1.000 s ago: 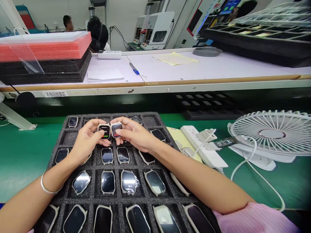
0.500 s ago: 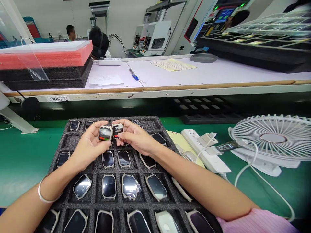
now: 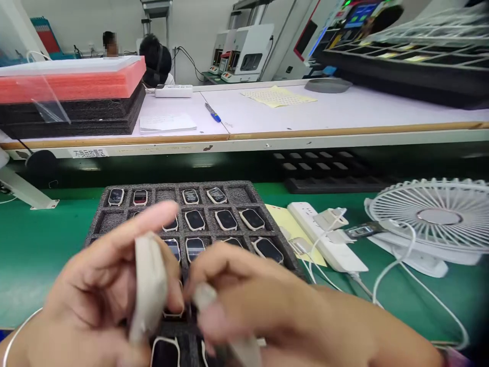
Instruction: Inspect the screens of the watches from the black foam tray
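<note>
Left hand grips a pale watch case, seen edge-on, its long axis running roughly up and down the view; the case lies on the hand's inner side, toward the right hand. Just beside it, the right hand closes on a second pale piece, blurred and partly covered by fingers. Both are above the near part of a foam tray, where further watches lie in compartments. Beyond, right: power strip, then fan; farthest, a raised shelf.
</note>
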{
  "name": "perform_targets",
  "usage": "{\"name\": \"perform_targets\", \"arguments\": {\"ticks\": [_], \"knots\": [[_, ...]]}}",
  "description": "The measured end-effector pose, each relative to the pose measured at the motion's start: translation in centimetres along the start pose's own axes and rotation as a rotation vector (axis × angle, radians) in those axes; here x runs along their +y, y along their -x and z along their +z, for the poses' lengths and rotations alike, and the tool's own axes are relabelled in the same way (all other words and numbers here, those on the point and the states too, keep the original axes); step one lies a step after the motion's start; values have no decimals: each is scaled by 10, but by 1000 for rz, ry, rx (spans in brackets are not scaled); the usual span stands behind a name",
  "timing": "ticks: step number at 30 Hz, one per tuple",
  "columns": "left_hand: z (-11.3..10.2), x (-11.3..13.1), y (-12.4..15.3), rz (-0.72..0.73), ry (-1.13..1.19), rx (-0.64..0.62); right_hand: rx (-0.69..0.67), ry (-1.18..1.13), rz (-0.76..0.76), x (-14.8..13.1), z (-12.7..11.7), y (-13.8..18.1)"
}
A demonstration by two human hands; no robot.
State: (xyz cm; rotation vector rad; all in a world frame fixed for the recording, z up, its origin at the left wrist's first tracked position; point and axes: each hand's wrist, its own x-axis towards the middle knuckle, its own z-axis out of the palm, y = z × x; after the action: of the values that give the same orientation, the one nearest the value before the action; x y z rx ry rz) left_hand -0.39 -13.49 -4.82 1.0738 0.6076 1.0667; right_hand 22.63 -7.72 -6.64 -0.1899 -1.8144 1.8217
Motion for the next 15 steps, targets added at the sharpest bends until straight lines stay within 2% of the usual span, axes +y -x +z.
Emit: {"name": "perform_targets", "arguments": {"ticks": [2, 4, 7, 11, 15], "knots": [[-4, 0, -7, 48, -74, 176, -120, -62, 108, -9, 5, 11], [-10, -2, -18, 90, -152, 250, -111, -117, 200, -12, 7, 16], [-21, -13, -36, 92, -250, 293, 33, -159, 157, -6, 7, 10], [-35, -33, -54, 24, -286, 436, 254, -325, 43, 15, -10, -14], [-42, -41, -63, -32, -296, 483, 448, -518, 128, 37, -34, -36]]}}
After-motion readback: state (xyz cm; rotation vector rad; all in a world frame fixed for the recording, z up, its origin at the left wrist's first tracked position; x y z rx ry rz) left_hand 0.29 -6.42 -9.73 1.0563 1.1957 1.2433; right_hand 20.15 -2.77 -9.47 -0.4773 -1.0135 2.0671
